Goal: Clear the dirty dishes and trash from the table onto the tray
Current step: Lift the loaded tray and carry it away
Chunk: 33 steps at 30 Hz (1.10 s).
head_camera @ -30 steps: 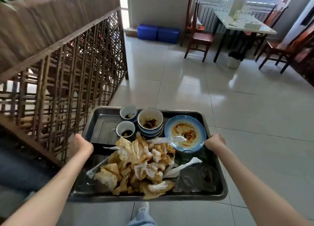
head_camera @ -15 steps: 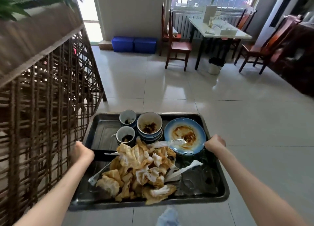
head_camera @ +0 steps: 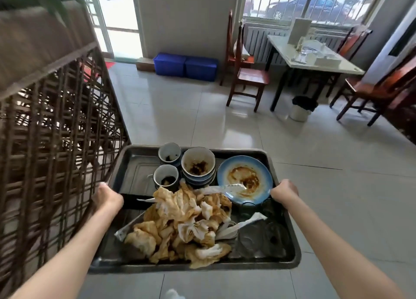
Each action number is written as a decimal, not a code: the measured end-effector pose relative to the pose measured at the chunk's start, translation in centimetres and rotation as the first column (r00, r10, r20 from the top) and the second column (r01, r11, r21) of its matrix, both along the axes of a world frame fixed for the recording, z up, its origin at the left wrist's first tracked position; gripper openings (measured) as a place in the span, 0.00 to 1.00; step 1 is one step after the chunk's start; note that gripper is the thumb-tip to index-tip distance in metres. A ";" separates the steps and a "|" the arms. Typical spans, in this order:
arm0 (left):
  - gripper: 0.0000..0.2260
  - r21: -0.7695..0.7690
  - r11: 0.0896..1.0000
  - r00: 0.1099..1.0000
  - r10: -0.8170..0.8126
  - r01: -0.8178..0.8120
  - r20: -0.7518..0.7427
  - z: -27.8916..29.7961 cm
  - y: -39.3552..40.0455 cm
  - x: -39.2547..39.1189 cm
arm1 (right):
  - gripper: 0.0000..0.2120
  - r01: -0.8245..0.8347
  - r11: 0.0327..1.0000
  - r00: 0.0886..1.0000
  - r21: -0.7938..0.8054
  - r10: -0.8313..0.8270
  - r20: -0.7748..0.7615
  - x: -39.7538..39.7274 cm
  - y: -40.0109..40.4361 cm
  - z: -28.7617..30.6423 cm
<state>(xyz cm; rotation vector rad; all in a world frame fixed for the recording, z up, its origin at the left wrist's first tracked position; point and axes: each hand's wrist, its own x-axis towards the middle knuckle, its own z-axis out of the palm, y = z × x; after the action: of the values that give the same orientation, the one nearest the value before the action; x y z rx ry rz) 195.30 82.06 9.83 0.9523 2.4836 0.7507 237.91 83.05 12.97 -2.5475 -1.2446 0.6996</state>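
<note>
Gripping the loaded tray point(head_camera: 284, 262) by its side rims, both hands, left point(head_camera: 107, 196) and right point(head_camera: 284, 192), arms outstretched.

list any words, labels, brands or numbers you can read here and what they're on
None can be read.
White card stand on the far table: any print is too small and blurred.
Blue crates by the wall: no marking shows.
Tray, bowls, blue plate: no lettering visible.

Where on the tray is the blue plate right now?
In the head view, the blue plate sits at the tray's far right, beside the stacked bowls and close to the right hand.
</note>
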 end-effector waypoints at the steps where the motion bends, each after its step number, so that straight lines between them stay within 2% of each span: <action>1: 0.18 0.004 1.000 1.000 0.008 -0.008 0.000 -0.1 2.6 0.1 | 0.10 -0.004 1.000 1.000 0.002 0.004 -0.007 0.2 2.9 -0.2; 13: 0.15 0.028 0.999 0.999 -0.047 0.047 0.004 -0.7 37.1 -2.4 | 0.11 0.045 0.999 0.998 -0.021 -0.046 -0.042 -2.3 35.9 -2.1; 26: 0.13 -0.052 0.996 0.996 -0.077 0.075 -0.042 -0.6 74.4 -4.2 | 0.16 0.060 0.998 0.997 -0.022 -0.061 -0.036 -3.9 73.6 -2.0; 31: 0.17 -0.039 0.999 0.999 -0.038 0.037 -0.004 0.2 89.3 -5.4 | 0.08 0.023 1.000 0.997 0.014 -0.021 -0.080 -4.8 89.6 -1.2; 33: 0.18 -0.049 0.999 1.000 -0.014 0.014 0.003 0.6 94.8 -6.1 | 0.09 0.009 1.000 0.997 0.014 -0.008 -0.073 -5.4 95.6 -0.6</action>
<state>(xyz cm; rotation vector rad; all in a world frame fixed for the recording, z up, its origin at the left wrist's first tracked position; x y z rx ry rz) 189.24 176.91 10.45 0.9498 2.4788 0.6830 232.47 178.62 12.35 -2.4914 -1.2100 0.7714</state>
